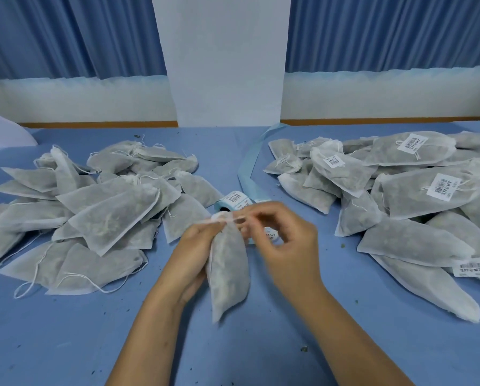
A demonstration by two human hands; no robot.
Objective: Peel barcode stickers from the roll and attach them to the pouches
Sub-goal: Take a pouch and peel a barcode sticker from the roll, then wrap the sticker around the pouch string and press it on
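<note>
1. Pouch (229, 274): a white mesh bag with greyish filling, held just on the near side of the sticker roll (231, 201). Its gathered top overlaps the roll in this view, and its bottom end points back toward the person.
2. The left hand (194, 254) grips the pouch from the side left of the roll. Its fingers curl round behind the bag's body and the thumb reaches up to the neck.
3. The right hand (286, 246) is on the near side of the roll and a little to its right. The fingers are curled and the fingertips meet at the pouch's neck. The hand is blurred, so I cannot tell whether it pinches the neck, the string or a sticker.
4. The sticker roll lies on its side on the blue table (66, 344), with barcode labels showing on its outer wrap. The hands hide its near part.
5. A pale-blue backing strip (250, 160) runs from the roll toward the far side of the table in a loose curl.
6. Left of the roll is a heap of plain pouches (93, 218), with drawstrings trailing out of it.
7. Right of the roll is a second heap of pouches (400, 204), several with a barcode sticker facing up.
8. Beyond the roll a white pillar (222, 65) stands between blue curtains (386, 32).
</note>
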